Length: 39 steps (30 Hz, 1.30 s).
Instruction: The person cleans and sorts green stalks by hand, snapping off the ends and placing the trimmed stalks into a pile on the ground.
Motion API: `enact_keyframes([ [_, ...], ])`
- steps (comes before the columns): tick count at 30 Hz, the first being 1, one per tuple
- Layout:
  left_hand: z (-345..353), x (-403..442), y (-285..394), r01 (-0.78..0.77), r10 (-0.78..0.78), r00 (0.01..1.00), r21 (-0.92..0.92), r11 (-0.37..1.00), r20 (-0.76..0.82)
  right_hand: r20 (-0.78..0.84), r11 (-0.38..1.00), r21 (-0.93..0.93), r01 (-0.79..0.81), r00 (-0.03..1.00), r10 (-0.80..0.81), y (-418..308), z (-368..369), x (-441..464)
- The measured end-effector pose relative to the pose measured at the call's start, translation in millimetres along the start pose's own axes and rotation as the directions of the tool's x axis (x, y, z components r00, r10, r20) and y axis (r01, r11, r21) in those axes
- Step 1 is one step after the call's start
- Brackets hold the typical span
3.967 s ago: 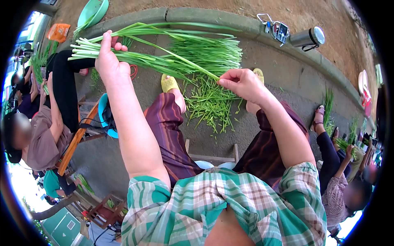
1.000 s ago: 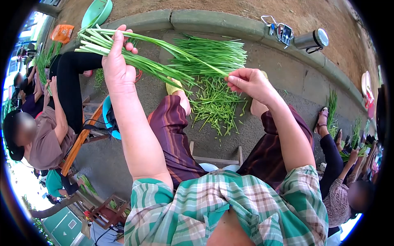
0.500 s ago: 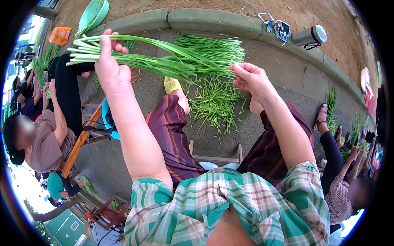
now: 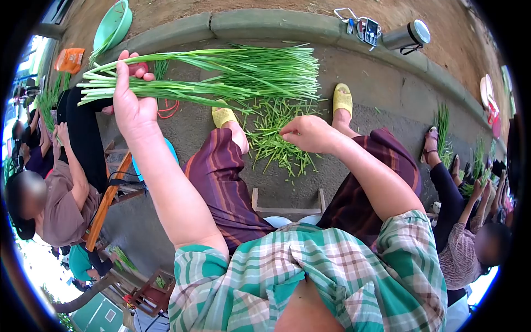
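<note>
My left hand (image 4: 134, 99) is closed round a bundle of long green stalks (image 4: 182, 88), pale ends pointing left and leaves trailing right. My right hand (image 4: 307, 133) hangs over the heap of short cut green pieces (image 4: 282, 119) on the ground, its fingers pressed together; whether something small is between them is hidden. Beyond the heap lies a neat pile of long green stalks (image 4: 282, 72), which the held leaves partly overlap in view.
A curb (image 4: 265, 25) runs behind the pile, with a phone (image 4: 369, 30) and a metal flask (image 4: 406, 36) on it. A green basin (image 4: 113, 25) and orange bag (image 4: 69, 60) are at upper left. A seated person (image 4: 66, 199) is at left; others sit at right.
My right hand has come away from the leaf tips, moving toward me and left over the cut pieces. My left hand, still holding the bundle, has shifted slightly left and down.
</note>
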<state>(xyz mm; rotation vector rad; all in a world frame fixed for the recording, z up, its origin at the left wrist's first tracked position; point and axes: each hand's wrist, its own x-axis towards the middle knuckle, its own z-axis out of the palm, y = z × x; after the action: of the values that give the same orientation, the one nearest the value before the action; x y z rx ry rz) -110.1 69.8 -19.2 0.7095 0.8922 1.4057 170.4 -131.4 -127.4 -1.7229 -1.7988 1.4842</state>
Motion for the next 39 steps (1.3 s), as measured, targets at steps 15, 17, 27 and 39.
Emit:
enact_keyframes([
  [15,-8.0,-1.1,8.6,0.151,-0.13,0.984,-0.191,0.97,0.118,-0.531,0.996,-0.063,-0.065,0.847,0.021,61.6,-22.1,13.2],
  [17,-9.1,-0.8,9.0,0.15,-0.13,0.985,-0.187,0.971,0.114,-0.412,0.994,0.085,-0.075,0.905,0.103,48.7,-30.2,11.2],
  [27,-17.3,4.3,9.7,0.099,-0.092,0.994,-0.158,0.982,0.051,-0.095,0.958,0.269,-0.101,0.987,0.131,29.1,-37.8,5.5],
  [39,-27.1,8.7,10.4,0.011,-0.019,0.998,-0.151,0.988,-0.056,-0.032,0.831,0.516,-0.207,0.965,0.26,26.1,-47.4,0.7],
])
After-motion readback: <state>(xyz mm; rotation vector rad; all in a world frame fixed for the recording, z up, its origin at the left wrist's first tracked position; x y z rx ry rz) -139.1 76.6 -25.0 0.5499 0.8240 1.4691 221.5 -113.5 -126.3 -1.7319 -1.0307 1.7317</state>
